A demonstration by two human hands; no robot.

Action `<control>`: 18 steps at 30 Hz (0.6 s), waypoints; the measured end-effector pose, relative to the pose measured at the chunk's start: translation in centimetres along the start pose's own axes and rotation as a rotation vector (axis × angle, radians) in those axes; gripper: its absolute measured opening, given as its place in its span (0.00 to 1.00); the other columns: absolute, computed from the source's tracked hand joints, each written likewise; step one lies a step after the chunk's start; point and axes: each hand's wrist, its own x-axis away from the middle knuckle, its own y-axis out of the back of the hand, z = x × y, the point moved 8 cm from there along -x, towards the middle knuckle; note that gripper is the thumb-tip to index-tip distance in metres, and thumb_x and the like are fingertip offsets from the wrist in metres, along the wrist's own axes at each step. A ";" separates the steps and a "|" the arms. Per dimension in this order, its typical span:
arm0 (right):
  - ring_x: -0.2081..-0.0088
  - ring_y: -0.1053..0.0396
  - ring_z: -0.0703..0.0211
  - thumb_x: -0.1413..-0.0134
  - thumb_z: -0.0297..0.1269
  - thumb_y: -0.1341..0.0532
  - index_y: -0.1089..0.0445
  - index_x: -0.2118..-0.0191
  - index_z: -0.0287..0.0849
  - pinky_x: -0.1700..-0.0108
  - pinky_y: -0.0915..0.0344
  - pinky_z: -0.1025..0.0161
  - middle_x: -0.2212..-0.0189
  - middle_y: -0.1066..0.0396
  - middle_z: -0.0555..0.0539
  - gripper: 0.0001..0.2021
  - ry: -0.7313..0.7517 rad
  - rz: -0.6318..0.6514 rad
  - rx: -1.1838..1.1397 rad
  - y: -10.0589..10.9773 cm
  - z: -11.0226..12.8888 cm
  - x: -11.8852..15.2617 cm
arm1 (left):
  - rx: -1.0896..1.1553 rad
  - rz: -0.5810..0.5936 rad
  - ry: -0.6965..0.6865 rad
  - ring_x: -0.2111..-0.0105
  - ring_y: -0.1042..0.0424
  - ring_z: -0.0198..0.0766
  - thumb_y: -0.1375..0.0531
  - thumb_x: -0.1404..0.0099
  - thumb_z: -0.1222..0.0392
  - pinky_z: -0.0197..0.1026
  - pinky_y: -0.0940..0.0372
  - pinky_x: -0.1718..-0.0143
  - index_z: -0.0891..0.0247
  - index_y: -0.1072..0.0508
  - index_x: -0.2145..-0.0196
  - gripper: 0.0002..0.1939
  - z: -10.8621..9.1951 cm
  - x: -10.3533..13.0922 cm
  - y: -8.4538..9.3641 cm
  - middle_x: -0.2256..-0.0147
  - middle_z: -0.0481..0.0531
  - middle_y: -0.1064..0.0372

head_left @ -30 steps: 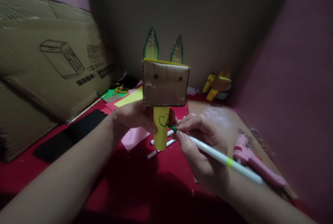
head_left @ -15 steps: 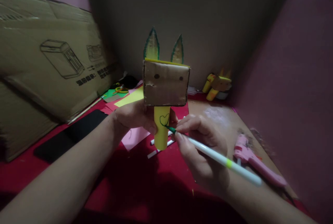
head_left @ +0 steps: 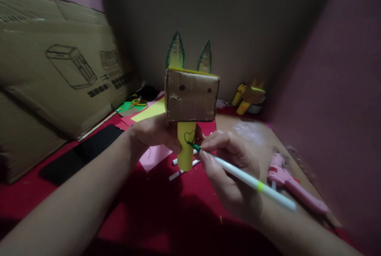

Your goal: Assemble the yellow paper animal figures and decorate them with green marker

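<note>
My left hand (head_left: 160, 131) grips a cardboard animal figure (head_left: 192, 99) from behind and holds it upright. The figure has a box head with two dark eye dots, two pointed ears edged in green, and a yellow tube body (head_left: 185, 160). A green heart outline (head_left: 189, 133) is drawn on the tube. Pinched in my right hand (head_left: 228, 168) is a white marker (head_left: 238, 168) with a green tip, which touches the tube at the lower part of the heart. Some of my left fingers are hidden behind the figure.
A pink glue gun (head_left: 293, 188) lies at right on a brown board (head_left: 247, 145). Another cardboard figure (head_left: 253, 96) stands behind. A large cardboard box (head_left: 53, 65), a black flat object (head_left: 83, 153), coloured paper (head_left: 150, 111), scissors (head_left: 138, 102) and markers (head_left: 177, 175) surround the red surface.
The figure has shifted slightly to the right in my left hand's grip. The marker has moved a little left, its tip still at the heart's lower part.
</note>
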 end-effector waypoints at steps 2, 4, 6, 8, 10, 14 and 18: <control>0.73 0.34 0.64 0.48 0.25 0.40 0.33 0.70 0.43 0.74 0.39 0.65 0.75 0.34 0.52 0.05 0.009 -0.009 0.007 0.1 0.1 0.0 | -0.009 0.006 0.005 0.64 0.22 0.37 0.33 0.51 0.82 0.33 0.27 0.60 0.71 0.22 0.57 0.22 -0.1 -0.1 -0.1 0.63 0.51 0.19; 0.72 0.35 0.64 0.48 0.25 0.40 0.33 0.70 0.43 0.73 0.39 0.65 0.74 0.34 0.52 0.05 0.015 -0.010 0.011 0.2 0.2 0.1 | -0.014 0.020 0.001 0.64 0.22 0.36 0.34 0.51 0.82 0.33 0.27 0.60 0.71 0.22 0.57 0.22 -0.2 -0.1 -0.3 0.63 0.51 0.19; 0.71 0.34 0.63 0.48 0.26 0.40 0.33 0.70 0.43 0.72 0.38 0.64 0.74 0.34 0.52 0.05 0.014 -0.007 0.017 0.2 0.3 0.1 | -0.017 0.026 -0.006 0.64 0.22 0.36 0.33 0.51 0.82 0.33 0.27 0.60 0.71 0.22 0.57 0.22 -0.3 -0.2 -0.3 0.63 0.51 0.19; 0.71 0.34 0.62 0.48 0.26 0.40 0.34 0.71 0.44 0.72 0.38 0.64 0.75 0.34 0.52 0.05 0.017 -0.012 0.019 0.3 0.4 0.0 | -0.031 0.018 -0.007 0.64 0.22 0.37 0.32 0.52 0.81 0.33 0.27 0.61 0.72 0.23 0.58 0.22 -0.4 -0.1 -0.3 0.63 0.52 0.20; 0.71 0.34 0.62 0.48 0.26 0.40 0.34 0.71 0.44 0.72 0.38 0.64 0.75 0.35 0.52 0.05 0.019 -0.018 0.021 0.3 0.4 0.0 | -0.039 0.007 0.003 0.64 0.22 0.38 0.32 0.52 0.80 0.34 0.28 0.62 0.73 0.23 0.59 0.21 -0.3 -0.1 -0.2 0.64 0.53 0.20; 0.71 0.33 0.62 0.47 0.26 0.40 0.33 0.70 0.43 0.71 0.37 0.64 0.74 0.34 0.52 0.05 0.017 -0.014 0.010 0.3 0.3 0.0 | -0.038 -0.008 0.014 0.64 0.22 0.38 0.32 0.52 0.81 0.35 0.28 0.61 0.73 0.23 0.59 0.21 0.0 0.0 0.0 0.64 0.53 0.20; 0.71 0.33 0.63 0.47 0.26 0.40 0.32 0.68 0.43 0.72 0.38 0.64 0.73 0.33 0.51 0.05 0.013 -0.003 -0.014 0.2 0.2 0.2 | 0.008 -0.021 0.009 0.64 0.23 0.37 0.33 0.52 0.82 0.34 0.28 0.61 0.72 0.23 0.58 0.22 0.1 0.0 0.1 0.64 0.52 0.20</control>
